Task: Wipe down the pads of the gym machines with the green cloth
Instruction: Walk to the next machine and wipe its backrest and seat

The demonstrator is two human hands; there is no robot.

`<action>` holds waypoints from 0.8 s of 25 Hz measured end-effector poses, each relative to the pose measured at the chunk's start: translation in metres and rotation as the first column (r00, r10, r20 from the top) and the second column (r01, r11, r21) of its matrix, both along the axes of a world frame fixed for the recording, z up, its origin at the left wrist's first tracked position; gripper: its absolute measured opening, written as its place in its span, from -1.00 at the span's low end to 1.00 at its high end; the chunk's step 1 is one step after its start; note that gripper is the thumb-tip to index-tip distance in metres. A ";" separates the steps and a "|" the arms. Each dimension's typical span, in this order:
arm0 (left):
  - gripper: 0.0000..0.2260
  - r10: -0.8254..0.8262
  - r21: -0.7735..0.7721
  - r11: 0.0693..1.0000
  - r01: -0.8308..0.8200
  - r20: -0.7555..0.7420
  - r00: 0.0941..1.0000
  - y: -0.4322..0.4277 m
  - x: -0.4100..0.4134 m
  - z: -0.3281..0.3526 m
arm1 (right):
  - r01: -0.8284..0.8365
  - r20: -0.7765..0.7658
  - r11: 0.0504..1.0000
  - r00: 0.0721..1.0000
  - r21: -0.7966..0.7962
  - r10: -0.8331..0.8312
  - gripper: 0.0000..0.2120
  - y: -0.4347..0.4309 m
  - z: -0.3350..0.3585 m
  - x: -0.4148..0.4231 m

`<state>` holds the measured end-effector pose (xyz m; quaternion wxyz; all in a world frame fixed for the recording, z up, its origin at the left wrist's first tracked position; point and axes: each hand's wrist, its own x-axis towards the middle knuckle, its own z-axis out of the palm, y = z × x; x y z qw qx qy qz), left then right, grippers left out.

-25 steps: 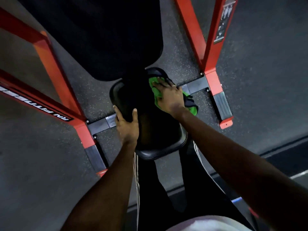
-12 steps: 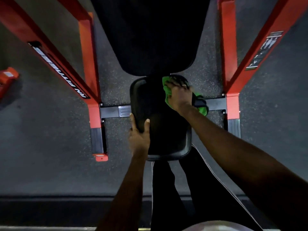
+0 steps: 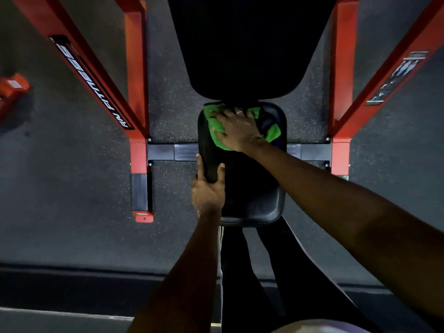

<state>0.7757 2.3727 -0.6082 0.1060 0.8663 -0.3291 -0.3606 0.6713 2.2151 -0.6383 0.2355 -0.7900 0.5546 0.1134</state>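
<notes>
Nearest on my feed I see dark trousers (image 3: 240, 272) with a white side stripe, standing against the near end of the black seat pad (image 3: 252, 188). The left hand (image 3: 207, 191) grips that pad's left edge, thumb lying on the top face and fingers wrapped round the side. Further along, the right hand (image 3: 237, 128) lies flat with its fingers spread and straight, pressing the green cloth (image 3: 216, 131) onto the far end of the seat pad. A ring shows on one finger. The cloth sticks out on both sides of the hand. On the right a darker, bluish fold lies with it, though in this dim light I cannot tell whether it belongs to the same cloth. Just beyond the fingertips begins the large black back pad (image 3: 240, 44). Red frame uprights (image 3: 137, 68) flank it on both sides, joined low down by a dark crossbar (image 3: 163, 152) on the speckled grey floor (image 3: 72, 188).
</notes>
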 end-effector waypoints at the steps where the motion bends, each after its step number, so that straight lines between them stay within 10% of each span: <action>1: -0.31 -0.007 0.003 1.000 0.007 -0.007 1.000 0.000 0.001 0.000 | 0.071 -0.022 0.997 0.997 -0.006 -0.071 -0.44 0.005 0.000 -0.011; 14: -0.28 -0.132 -0.057 0.991 0.122 -0.241 0.961 0.004 0.020 -0.005 | 0.576 -0.106 0.808 0.818 0.126 -0.566 -0.41 0.148 0.062 -0.063; 20: -0.14 -0.375 0.000 0.911 0.413 -0.422 0.826 -0.008 0.058 -0.016 | 0.439 -0.091 0.897 0.893 -0.051 -0.442 -0.41 0.241 0.080 -0.047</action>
